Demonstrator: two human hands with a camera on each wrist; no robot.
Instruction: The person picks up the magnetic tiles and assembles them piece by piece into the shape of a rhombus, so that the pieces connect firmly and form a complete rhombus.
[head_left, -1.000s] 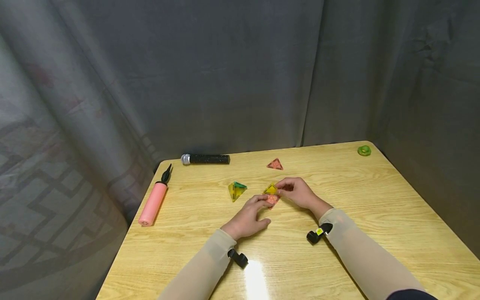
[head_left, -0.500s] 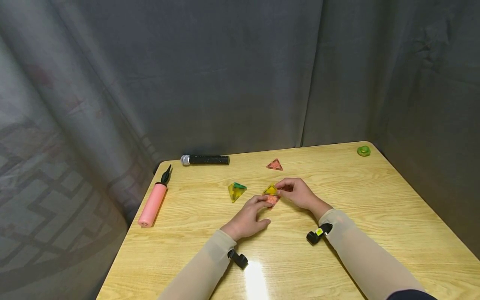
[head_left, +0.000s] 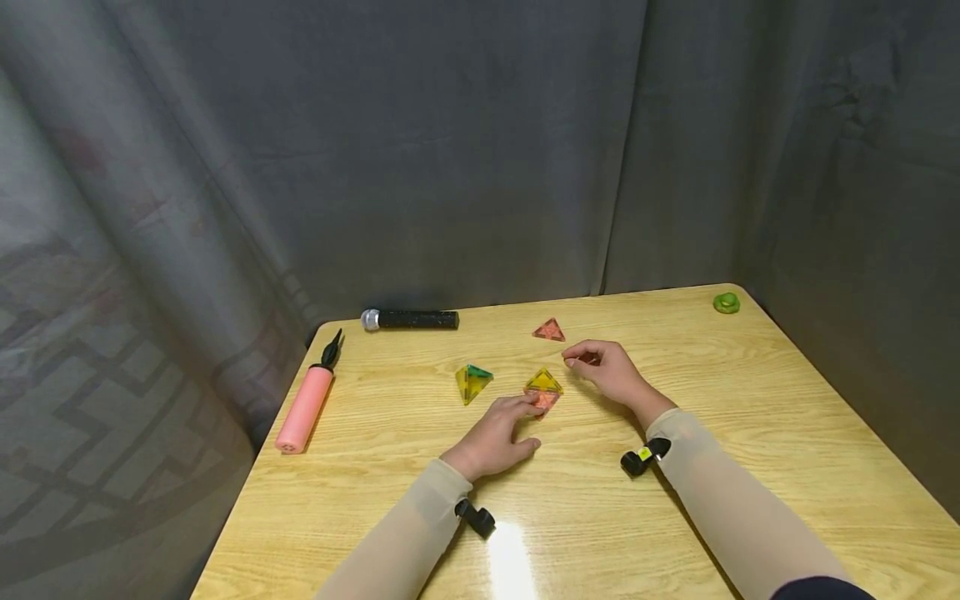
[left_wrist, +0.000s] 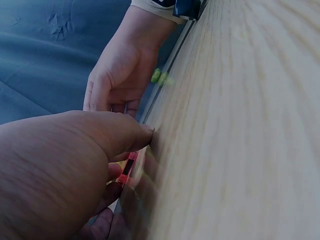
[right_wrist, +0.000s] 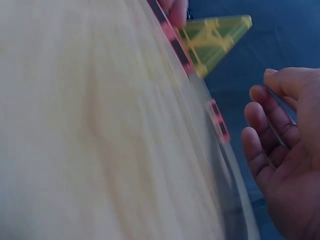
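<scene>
On the table, a translucent pink triangular magnetic tile (head_left: 547, 402) lies partly under the fingertips of my left hand (head_left: 492, 437), which rests on it with fingers extended. A yellow triangular tile (head_left: 543, 381) adjoins its far edge; in the right wrist view this yellow tile (right_wrist: 215, 42) stands up, tilted, from the pink one. My right hand (head_left: 613, 372) is raised to the right of the yellow tile, apart from it, fingers loosely bent and nothing seen between them. Farther back lies a second pink triangular tile (head_left: 550, 331). The left hand's far fingers are partly hidden in the left wrist view.
Left of the tiles stands a small yellow and green tile pyramid (head_left: 473, 384). A black microphone (head_left: 416, 320) lies at the back edge, a pink hand pump (head_left: 307, 407) along the left edge. A green ring-like object (head_left: 726, 302) sits in the far right corner. Grey curtains surround the table.
My right hand has let go of the yellow tile and drawn back to the right and slightly away. The yellow tile keeps its place against the pink one. The left hand has stayed still.
</scene>
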